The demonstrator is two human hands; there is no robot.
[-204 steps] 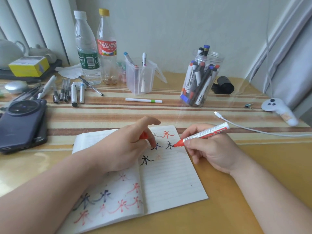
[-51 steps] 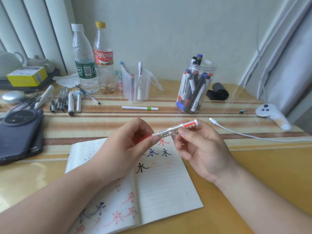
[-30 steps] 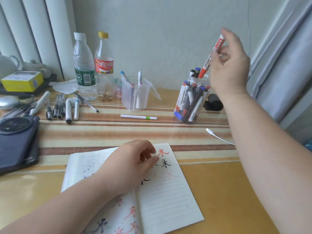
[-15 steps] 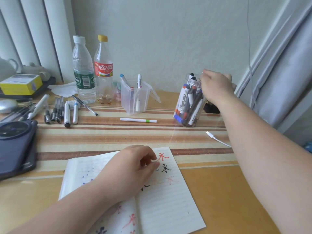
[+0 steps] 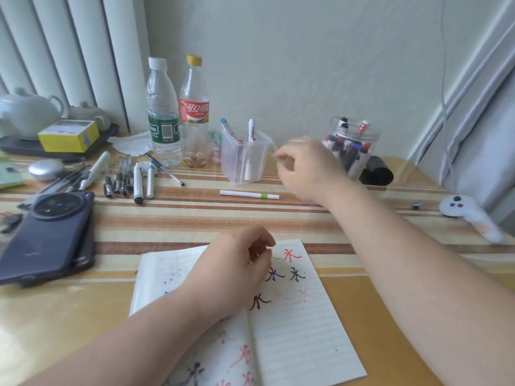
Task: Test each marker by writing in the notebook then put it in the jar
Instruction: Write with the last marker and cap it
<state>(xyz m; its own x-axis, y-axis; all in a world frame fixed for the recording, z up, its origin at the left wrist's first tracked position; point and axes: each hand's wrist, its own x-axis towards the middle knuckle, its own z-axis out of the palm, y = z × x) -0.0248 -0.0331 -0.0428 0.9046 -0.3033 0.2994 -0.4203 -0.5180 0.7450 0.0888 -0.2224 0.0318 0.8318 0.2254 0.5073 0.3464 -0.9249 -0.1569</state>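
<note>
The red marker [image 5: 363,126] is now in the jar [image 5: 355,160], sticking up among the others. The right hand [image 5: 309,168] has let go and is coming back, blurry, fingers loosely bent with nothing in them. The left hand [image 5: 234,271] rests loosely curled and empty on the notebook [image 5: 301,330]. That marker is done, so I think a new one comes next.

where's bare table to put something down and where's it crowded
Bare: the striped band between the white pen and the top edge of the notebook; the yellow front-left corner bordered by phone, notebook and left forearm. Crowded: the pen row, bottles, cup and jar at the back.
</note>
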